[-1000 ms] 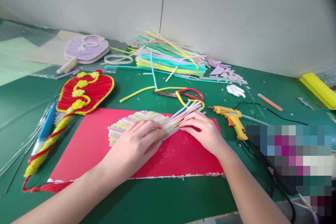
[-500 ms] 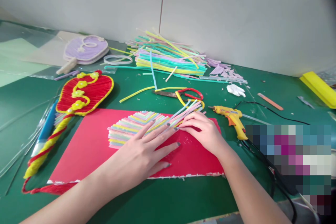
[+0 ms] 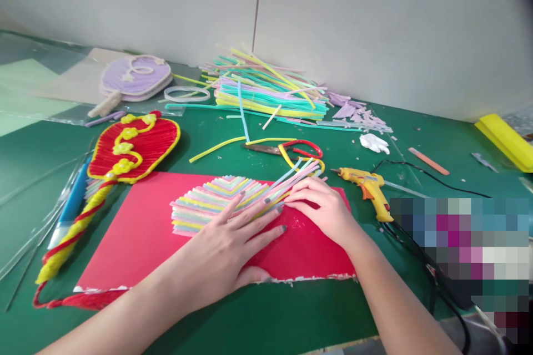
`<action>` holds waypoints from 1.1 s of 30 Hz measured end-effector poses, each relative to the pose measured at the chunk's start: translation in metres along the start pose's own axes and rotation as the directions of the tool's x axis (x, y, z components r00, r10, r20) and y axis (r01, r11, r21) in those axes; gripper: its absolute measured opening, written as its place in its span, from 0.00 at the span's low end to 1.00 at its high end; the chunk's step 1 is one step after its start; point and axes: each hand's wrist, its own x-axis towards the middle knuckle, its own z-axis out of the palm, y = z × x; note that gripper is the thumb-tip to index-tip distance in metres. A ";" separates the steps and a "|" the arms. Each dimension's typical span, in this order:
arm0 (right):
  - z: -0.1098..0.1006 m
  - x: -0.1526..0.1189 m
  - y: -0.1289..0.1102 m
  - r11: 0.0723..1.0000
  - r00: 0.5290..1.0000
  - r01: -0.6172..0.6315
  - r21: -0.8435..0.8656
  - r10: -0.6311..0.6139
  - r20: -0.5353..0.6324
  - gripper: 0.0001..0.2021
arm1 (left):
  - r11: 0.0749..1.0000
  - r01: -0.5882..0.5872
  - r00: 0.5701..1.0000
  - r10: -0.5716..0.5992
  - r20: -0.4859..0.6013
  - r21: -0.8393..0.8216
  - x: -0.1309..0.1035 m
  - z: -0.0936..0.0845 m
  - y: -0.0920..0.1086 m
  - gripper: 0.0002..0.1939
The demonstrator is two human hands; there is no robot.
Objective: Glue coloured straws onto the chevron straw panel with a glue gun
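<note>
Pastel pipe cleaners (image 3: 216, 199) lie side by side in a chevron pattern on a red sheet (image 3: 137, 233). Across their right part rests my left hand (image 3: 233, 244), fingers spread and flat, pressing on the strips. My right hand (image 3: 318, 205) is closed in a pinch at the loose ends of the pipe cleaners, just right of the left fingertips; these ends stick out past the sheet's upper edge. Scissors (image 3: 266, 148) with red handles lie behind the sheet, yellow pipe cleaners around them. To the right lies a yellow hot glue gun (image 3: 366, 186).
A red and yellow fan (image 3: 135, 150) with a twisted handle lies at left, beside a blue tube (image 3: 75, 199). At the back are a purple fan (image 3: 135, 77) and a pile of pipe cleaners (image 3: 266, 91). Black cables (image 3: 425, 258) run along the right side.
My left hand has shifted slightly, its thumb now lower near the sheet's front edge. My right hand keeps almost the same place on the strips.
</note>
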 end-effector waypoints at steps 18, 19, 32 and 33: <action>-0.001 0.000 -0.002 1.000 1.000 -0.012 -0.006 0.012 0.010 0.07 | 0.992 0.124 0.992 -0.123 -0.028 0.039 -0.005 0.000 -0.012 0.35; -0.001 0.000 -0.002 1.000 1.000 -0.012 -0.003 0.012 0.011 0.07 | 0.986 0.159 0.987 -0.157 -0.037 0.059 -0.007 0.001 -0.017 0.35; -0.001 0.000 -0.002 1.000 1.000 -0.006 -0.007 0.006 0.009 0.06 | 0.999 0.041 0.995 -0.042 0.094 0.012 0.003 -0.004 -0.003 0.36; -0.001 0.000 -0.002 1.000 1.000 -0.003 -0.007 0.003 0.008 0.06 | 0.998 0.052 0.994 -0.054 0.093 0.018 0.003 -0.004 -0.005 0.36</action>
